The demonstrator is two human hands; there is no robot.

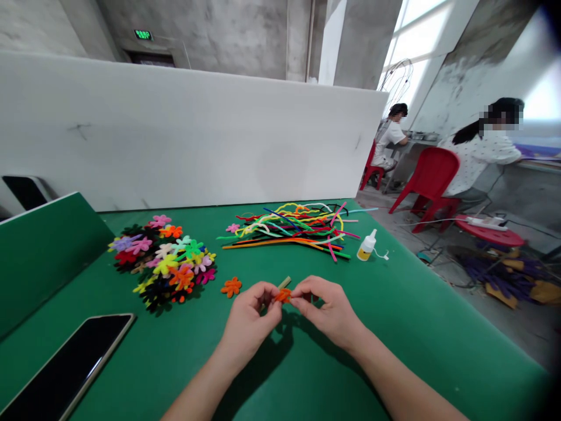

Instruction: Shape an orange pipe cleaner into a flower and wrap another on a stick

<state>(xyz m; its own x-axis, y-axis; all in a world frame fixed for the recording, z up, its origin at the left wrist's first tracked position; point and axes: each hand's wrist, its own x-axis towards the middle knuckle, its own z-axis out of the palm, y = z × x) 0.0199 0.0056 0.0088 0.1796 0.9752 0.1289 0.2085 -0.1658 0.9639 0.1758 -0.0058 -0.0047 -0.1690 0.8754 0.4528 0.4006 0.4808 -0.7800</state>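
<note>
Between my two hands is a small orange pipe-cleaner flower (283, 295), partly covered by my fingers. My left hand (253, 318) pinches its left side between thumb and forefinger. From the right, the thumb and forefinger of my right hand (329, 307) pinch the same flower. A short olive-green stick-like piece (284, 283) shows just behind it; whether it is attached I cannot tell. Another orange flower (231, 286) lies flat on the table, left of my hands. Beyond my hands rests a loose bundle of coloured pipe cleaners (289, 229).
A pile of colourful fuzzy flowers (169, 260) lies at the left. A glue bottle (367, 245) stands uncapped at the right. At the front left is a phone (65, 368) on the green table (175, 362). A white partition (197, 134) borders the back. Two people sit at the right.
</note>
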